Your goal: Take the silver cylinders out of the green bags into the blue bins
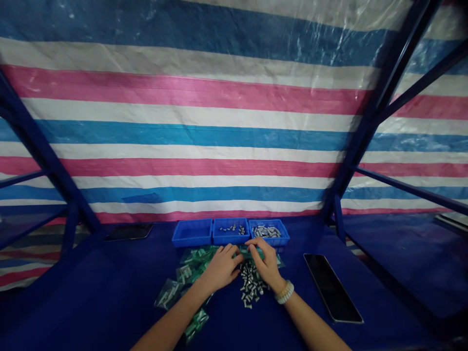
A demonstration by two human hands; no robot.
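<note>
my left grip (224, 268) and right grip (268, 263) half-curled at screw pile (250, 286), can't tell if holding any, pile short of blue trays (228, 239) along far edge of table (139, 273), green packets (199, 258) left

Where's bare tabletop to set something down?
The blue tabletop is bare left of the plastic bags, and between the bracelet and the smartphone; the leftmost blue tray looks empty too. It's crowded around the left hand and right hand, with bags and screws.

Sheeting (204, 134) striped pink, blue and white is hanging across the far side, glinting at upper right; dark-blue posts (369, 122) are slanting upward left and right of the blue tabletop (120, 273).
</note>
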